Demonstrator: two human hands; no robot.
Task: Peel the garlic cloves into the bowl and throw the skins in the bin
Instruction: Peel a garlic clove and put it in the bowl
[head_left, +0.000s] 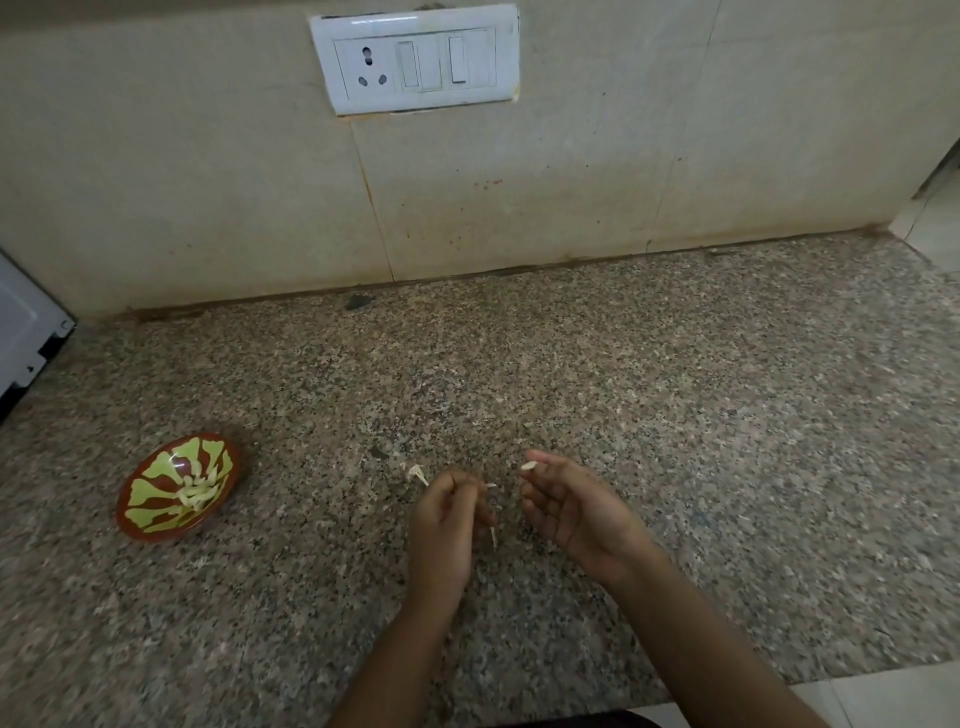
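Fingertips (543, 458) of the right hand (576, 512) close together on one garlic piece (529, 466), small and pale. Whether it is clove or skin cannot be told. Its long axis runs roughly left to right and its free end points left, toward the other hand. The remaining right fingers curl loosely, palm facing left.

The left hand (444, 525), just beside the right but apart from it, has its fingers (467, 486) curled inward. Three garlic skins show as thin pale slivers: one (491, 486) juts rightward from the fingertips, one hangs near-vertical below them, and one lies slanted at the hand's upper left. Blur hides whether that last one is held.

Both hands hover over the speckled granite countertop (675, 415), near its front middle.

One bowl (150, 499), red-brown with a green pattern, sits on the counter well to the left of the hands. It holds a small heap of peeled cloves (197, 491), too overlapped to count, most lying lengthwise from centre toward the far rim.

Behind, the tiled wall (208, 182) carries one switch plate (415, 60) with one socket. One appliance corner (26, 327) enters at far left.
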